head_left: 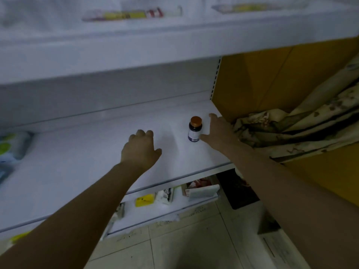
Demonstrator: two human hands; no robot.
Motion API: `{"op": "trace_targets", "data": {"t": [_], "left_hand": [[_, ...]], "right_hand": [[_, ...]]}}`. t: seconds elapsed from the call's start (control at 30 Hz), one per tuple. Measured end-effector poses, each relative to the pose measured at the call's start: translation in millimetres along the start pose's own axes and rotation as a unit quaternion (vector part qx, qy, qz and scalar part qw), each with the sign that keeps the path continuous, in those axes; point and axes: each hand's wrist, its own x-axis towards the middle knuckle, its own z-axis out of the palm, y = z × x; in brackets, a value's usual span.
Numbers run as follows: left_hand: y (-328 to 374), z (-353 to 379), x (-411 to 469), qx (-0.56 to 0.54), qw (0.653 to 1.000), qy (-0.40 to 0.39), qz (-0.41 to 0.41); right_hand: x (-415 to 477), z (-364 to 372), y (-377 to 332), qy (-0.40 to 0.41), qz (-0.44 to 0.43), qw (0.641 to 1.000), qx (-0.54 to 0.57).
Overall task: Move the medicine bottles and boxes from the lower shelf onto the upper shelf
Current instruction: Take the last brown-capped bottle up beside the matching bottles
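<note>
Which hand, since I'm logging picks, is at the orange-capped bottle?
The right hand, open with its thumb beside the bottle; the left hand is over the shelf, apart from it.

Loads of room on the white metal shelf (77,162) left of 1 dark orange-capped bottle (194,131); patterned curtain (291,129) crowds the right.

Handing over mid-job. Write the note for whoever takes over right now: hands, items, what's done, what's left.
Left hand: open, palm down over the middle shelf, holding nothing.
Right hand: open, spread beside the orange-capped bottle, thumb at its side, no grip.
Bottle: upright near the middle shelf's right end.
Yellow box and other boxes lie on the shelf below; blurred packs lie on the top shelf.
Done: cannot tell from this view.
Left: probably the bottle, perhaps the boxes below.
</note>
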Motion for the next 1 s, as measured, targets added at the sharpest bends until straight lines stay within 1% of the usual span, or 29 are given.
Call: {"op": "trace_targets", "data": {"t": [0.17,0.33,0.5,0.6,0.7,0.87,0.9,0.93,1.0], "left_hand": [[-5,54,31,-0.006,1.0,0.018,-0.004],[-9,80,52,-0.01,0.999,0.052,-0.004],[-11,76,47,-0.011,0.998,0.06,-0.016],[-9,61,36,-0.013,0.998,0.053,-0.027],[-4,34,22,-0.015,0.998,0.05,-0.037],[14,-13,-13,-0.02,0.998,0.02,-0.047],[18,-21,-22,-0.023,0.999,0.011,-0.048],[22,-29,-30,-0.028,0.998,0.001,-0.05],[29,-42,-47,-0.038,0.998,-0.015,-0.052]], "right_hand": [[43,48,22,0.0,-0.005,0.999,0.048],[85,79,27,0.039,-0.031,0.984,0.168],[89,88,25,0.044,-0.009,0.969,0.244],[79,74,18,0.024,0.031,0.949,0.313],[61,48,9,-0.019,0.063,0.926,0.372],[15,-4,-2,-0.099,0.064,0.871,0.476],[4,-13,-4,-0.112,0.07,0.854,0.503],[-8,-21,-6,-0.126,0.078,0.825,0.546],[-33,-34,-10,-0.148,0.098,0.746,0.642]]}}
